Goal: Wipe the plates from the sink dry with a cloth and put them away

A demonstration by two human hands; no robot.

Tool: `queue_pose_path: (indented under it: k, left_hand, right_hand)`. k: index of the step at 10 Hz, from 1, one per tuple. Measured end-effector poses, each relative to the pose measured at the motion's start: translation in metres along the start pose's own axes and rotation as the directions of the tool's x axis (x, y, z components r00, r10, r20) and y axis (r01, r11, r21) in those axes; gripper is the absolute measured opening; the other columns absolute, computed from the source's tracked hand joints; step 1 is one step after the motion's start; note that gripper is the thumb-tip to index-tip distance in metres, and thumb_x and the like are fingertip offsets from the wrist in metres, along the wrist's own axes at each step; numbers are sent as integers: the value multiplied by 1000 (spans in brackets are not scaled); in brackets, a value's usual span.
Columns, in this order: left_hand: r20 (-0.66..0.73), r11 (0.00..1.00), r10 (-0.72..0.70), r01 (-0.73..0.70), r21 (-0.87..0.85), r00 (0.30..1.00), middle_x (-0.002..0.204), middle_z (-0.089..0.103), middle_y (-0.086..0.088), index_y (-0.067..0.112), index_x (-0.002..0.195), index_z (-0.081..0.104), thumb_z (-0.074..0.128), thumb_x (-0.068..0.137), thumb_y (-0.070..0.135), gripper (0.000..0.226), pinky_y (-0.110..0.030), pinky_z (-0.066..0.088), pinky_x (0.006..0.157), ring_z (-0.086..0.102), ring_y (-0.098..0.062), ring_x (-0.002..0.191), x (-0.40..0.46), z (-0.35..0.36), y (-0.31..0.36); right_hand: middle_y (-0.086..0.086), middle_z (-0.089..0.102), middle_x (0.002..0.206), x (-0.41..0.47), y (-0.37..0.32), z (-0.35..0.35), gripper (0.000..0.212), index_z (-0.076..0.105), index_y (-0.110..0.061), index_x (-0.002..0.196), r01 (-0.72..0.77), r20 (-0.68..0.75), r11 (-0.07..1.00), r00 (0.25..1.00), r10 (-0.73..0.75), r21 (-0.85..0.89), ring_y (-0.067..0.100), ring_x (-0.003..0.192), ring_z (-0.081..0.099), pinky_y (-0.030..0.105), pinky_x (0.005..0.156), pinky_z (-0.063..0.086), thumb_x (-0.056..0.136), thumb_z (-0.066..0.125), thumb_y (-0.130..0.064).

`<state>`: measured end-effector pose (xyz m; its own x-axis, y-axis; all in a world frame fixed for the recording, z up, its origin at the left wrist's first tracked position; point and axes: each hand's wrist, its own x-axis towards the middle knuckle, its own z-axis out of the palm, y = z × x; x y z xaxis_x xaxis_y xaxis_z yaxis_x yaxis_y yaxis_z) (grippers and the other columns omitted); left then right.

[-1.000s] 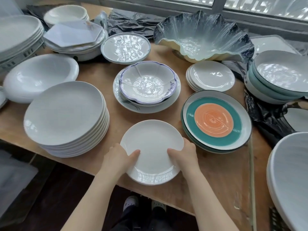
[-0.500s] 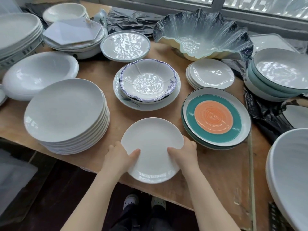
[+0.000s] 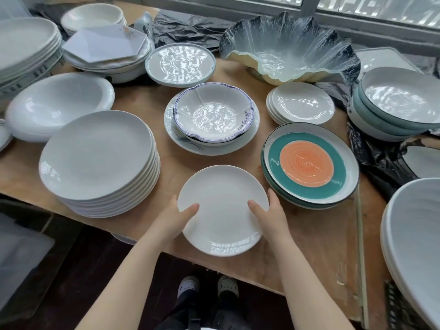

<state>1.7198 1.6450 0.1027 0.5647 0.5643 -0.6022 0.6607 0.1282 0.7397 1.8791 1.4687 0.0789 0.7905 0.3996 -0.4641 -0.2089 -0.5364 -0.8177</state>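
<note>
Wooden table [image 3: 316, 248] under a window, crowded with crockery; small white plate [image 3: 222, 210] at its near edge, held in both hands.

Plate as landmark: stack of white plates [image 3: 97, 158] to its left, teal-and-orange plate [image 3: 309, 163] just right, blue-rimmed scalloped bowl [image 3: 214, 115] behind it. Left hand [image 3: 175, 216] grips the left rim, thumb on top; right hand [image 3: 270, 215] grips the right rim likewise. Fingers beneath are hidden, and whether the plate rests on the wood cannot be told. Large bowl [image 3: 414, 236] at right cut off by the frame.
</note>
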Motion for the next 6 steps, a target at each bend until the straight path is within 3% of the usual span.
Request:
queue_pose_path:
  k: [1, 2, 3, 5, 6]
  left_hand:
    - [108, 986, 35, -17, -165, 993, 125, 64, 6, 31, 139, 43, 58, 94, 34, 48, -46, 45, 103, 60, -17, 115, -4, 1, 2]
    - [158, 974, 100, -64, -217, 982, 117, 69, 8, 34, 131, 51, 55, 96, 23, 36, -40, 48, 98, 64, -13, 110, -6, -2, 1]
    - [174, 974, 103, -64, -217, 979, 118, 69, 6, 30, 132, 52, 55, 96, 22, 37, -43, 47, 100, 64, -15, 111, -7, -3, 0]
    - [185, 989, 64, -38, -141, 981, 118, 68, 7, 30, 126, 55, 55, 95, 26, 31, -43, 46, 101, 61, -16, 110, 3, -11, -4]
    - [-12, 995, 86, -87, -57, 996, 146, 43, 2, 19, 149, 32, 60, 92, 28, 64, -34, 36, 102, 43, -22, 132, 11, -18, -1]
  right_hand:
    - [5, 51, 140, -3, -1, 5, 66, 36, -16, 146, 1, 12, 998, 1000, -1, 62, 24, 124, 51, 49, 104, 42, 88, 65, -29]
    - [2, 62, 119, -6, -3, 8, 48, 50, -17, 133, 29, 7, 997, 1000, -30, 66, 22, 108, 59, 48, 96, 48, 87, 65, -21]
    - [-1, 65, 109, -7, -3, 11, 35, 56, -22, 120, 47, -22, 998, 999, -47, 29, 21, 102, 61, 45, 92, 50, 86, 64, -18]
    - [-2, 65, 107, -8, -10, 10, 34, 59, -22, 121, 5, -54, 997, 999, -9, -83, 19, 96, 60, 34, 83, 48, 86, 59, -23]
    - [0, 65, 117, -13, -15, 3, 40, 59, -16, 126, -7, -80, 993, 997, -2, -118, 20, 105, 61, 37, 91, 49, 87, 59, -23]
